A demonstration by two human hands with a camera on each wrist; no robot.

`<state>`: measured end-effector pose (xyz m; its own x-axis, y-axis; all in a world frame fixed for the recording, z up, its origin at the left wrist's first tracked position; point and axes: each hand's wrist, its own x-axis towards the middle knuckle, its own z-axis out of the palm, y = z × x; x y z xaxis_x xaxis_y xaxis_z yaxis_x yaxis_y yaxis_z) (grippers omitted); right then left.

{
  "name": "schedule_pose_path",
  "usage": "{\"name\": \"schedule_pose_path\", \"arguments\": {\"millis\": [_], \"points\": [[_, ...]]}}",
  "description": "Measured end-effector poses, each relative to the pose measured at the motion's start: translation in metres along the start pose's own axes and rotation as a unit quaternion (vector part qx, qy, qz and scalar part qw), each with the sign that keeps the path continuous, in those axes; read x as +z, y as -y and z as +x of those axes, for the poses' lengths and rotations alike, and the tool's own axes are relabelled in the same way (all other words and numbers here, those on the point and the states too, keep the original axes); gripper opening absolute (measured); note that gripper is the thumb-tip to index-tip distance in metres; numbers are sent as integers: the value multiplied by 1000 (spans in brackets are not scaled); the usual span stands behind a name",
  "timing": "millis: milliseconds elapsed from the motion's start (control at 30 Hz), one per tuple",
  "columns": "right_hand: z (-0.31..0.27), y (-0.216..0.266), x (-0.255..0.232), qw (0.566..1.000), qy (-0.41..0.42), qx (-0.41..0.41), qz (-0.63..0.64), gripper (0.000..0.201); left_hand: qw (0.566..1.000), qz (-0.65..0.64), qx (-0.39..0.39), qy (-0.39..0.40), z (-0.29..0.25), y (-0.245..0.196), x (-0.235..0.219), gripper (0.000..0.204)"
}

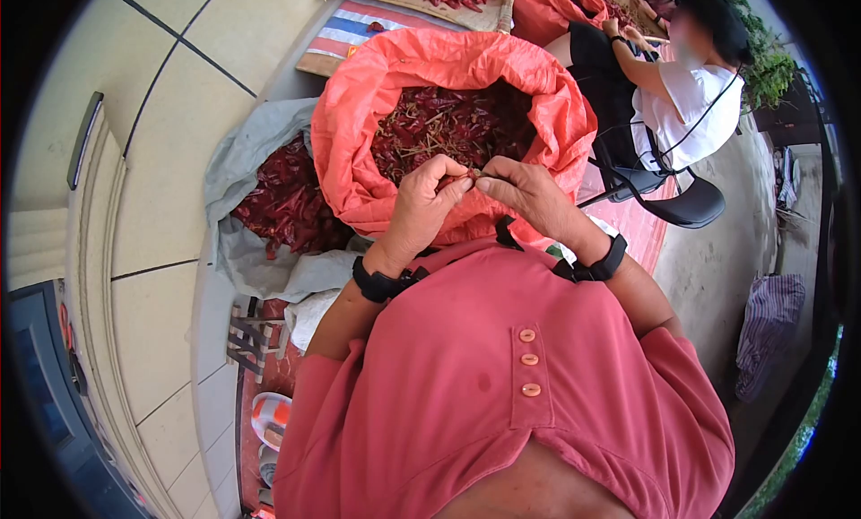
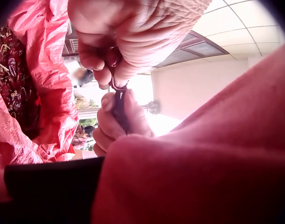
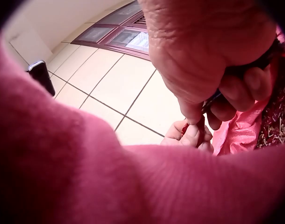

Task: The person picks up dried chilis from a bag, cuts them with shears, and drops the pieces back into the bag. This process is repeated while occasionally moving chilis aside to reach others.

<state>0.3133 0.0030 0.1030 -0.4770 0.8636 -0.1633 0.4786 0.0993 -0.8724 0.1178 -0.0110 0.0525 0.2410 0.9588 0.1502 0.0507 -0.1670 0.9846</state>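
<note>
In the head view, my left hand (image 1: 421,203) and right hand (image 1: 531,196) meet over the near rim of a red woven sack (image 1: 345,151) of dried red chilies. My left hand (image 2: 138,32) pinches a dark red chili (image 2: 112,57) between thumb and fingers. Fingertips of my right hand (image 2: 110,128) face it closely, around a dark slim object (image 2: 120,109). In the right wrist view, my right hand (image 3: 203,51) curls round this dark object (image 3: 247,66); whether it is a tool cannot be told. Stems and chilies (image 1: 439,129) fill the sack below.
Left of the red sack stands a grey-white sack (image 1: 235,160) with more chilies. A wooden stool (image 1: 253,341) is at lower left. At upper right a person in a white top sits beside a black chair (image 1: 686,203). Striped sheeting (image 1: 359,30) lies beyond the sack.
</note>
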Motion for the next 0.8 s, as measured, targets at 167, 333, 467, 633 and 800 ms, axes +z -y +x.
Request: {"name": "schedule_pose_path", "arguments": {"millis": [167, 333, 467, 633, 800], "points": [[3, -12, 9, 997, -43, -57, -5, 27, 999, 38, 24, 5, 3, 5, 0, 7], [5, -14, 7, 955, 75, 85, 275, 30, 998, -48, -37, 34, 4, 3, -5, 8], [4, -5, 0, 868, 155, 197, 429, 35, 991, -114, -46, 59, 6, 9, -12, 7], [4, -23, 9, 723, 235, 194, 620, 36, 979, -185, -50, 72, 8, 11, -12, 6], [2, -24, 12, 650, 249, 185, 694, 37, 966, -242, -45, 73, 12, 10, -10, 6]]}}
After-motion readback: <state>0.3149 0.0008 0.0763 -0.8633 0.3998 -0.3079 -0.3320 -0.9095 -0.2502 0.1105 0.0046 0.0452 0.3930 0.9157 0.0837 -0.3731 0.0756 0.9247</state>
